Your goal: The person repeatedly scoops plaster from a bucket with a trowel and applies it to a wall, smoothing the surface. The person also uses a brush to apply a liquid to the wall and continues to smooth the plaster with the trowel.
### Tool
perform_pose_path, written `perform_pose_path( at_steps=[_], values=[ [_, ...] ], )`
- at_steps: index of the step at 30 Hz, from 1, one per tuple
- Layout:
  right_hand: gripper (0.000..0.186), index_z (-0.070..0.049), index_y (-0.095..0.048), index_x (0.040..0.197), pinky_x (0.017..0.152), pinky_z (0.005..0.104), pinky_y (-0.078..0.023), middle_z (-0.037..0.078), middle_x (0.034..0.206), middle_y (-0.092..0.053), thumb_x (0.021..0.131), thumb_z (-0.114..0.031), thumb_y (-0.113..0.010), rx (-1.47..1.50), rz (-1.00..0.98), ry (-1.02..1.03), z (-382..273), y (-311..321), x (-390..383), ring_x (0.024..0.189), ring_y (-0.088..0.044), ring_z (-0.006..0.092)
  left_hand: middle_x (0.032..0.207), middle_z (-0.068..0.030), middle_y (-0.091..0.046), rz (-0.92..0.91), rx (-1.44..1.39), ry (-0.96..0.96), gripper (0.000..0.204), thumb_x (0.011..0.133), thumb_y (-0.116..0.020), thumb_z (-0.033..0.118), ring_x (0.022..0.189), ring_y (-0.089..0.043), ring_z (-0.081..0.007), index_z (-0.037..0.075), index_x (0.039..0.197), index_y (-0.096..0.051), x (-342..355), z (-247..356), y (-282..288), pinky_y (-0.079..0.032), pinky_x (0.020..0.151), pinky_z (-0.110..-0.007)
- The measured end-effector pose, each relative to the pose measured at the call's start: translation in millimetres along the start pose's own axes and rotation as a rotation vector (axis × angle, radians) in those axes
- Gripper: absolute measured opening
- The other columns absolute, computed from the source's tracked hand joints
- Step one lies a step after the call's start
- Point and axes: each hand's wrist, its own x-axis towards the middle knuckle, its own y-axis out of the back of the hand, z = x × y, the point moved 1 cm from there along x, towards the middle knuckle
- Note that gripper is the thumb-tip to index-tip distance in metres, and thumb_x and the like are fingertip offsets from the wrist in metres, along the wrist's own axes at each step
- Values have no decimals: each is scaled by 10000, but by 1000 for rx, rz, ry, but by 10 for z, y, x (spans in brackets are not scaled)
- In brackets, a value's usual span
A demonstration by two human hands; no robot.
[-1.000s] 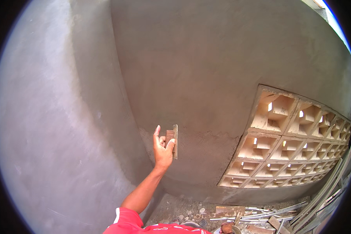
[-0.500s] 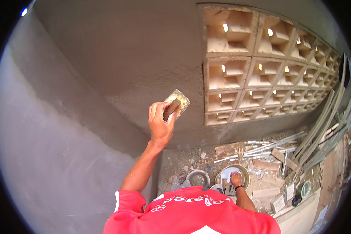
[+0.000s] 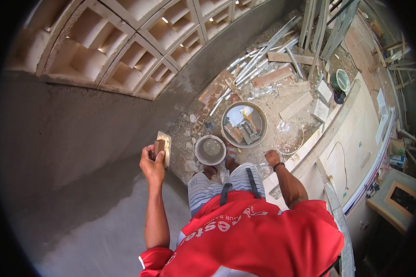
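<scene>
My left hand (image 3: 152,165) is wrapped round the wooden grip of a small plastering float (image 3: 167,151). Its pale, mortar-stained plate is turned edge-on, beside the freshly rendered grey wall (image 3: 74,134); whether it touches the wall I cannot tell. My right hand (image 3: 272,157), with a dark bracelet at the wrist, is closed in a loose fist low on the right, with nothing visible in it. It is nearest a round basin (image 3: 265,123) that holds liquid and several tools. By my feet stands a smaller grey bucket (image 3: 196,150) with wet grey contents.
Pale ventilation blocks (image 3: 90,46) fill the wall opening at upper left. Broken boards, a reddish plank (image 3: 272,76) and metal strips (image 3: 259,57) litter the floor. Long boards (image 3: 312,23) lean at the back. A green-rimmed pail (image 3: 342,79) stands further right.
My view has swung right and down toward the floor. The float has come away from its flat pose on the wall and turned edge-on. My right hand has moved off from over the basin.
</scene>
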Motion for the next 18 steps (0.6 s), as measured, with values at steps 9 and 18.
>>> perform_pose_path(
  at_steps=[9, 18],
  values=[
    [260, -35, -660, 953, 801, 392, -503, 241, 905, -656, 742, -177, -609, -14, -15, 133, -521, -806, 855, 902, -632, 376, 870, -16, -558, -10, 102, 181, 243, 744, -627, -101, 836, -511, -103, 23, 922, -519, -195, -1595, -110, -424, 783, -240],
    [339, -37, -611, 1067, 825, 417, -509, 183, 1079, -631, 836, -273, -538, -583, -39, -23, -243, -893, 2678, 1010, -626, 299, 765, -62, -614, 371, 310, 580, 263, 669, -707, 18, 747, -588, -147, 26, 874, -543, -1152, -2741, 278, -461, 748, -290]
  ],
)
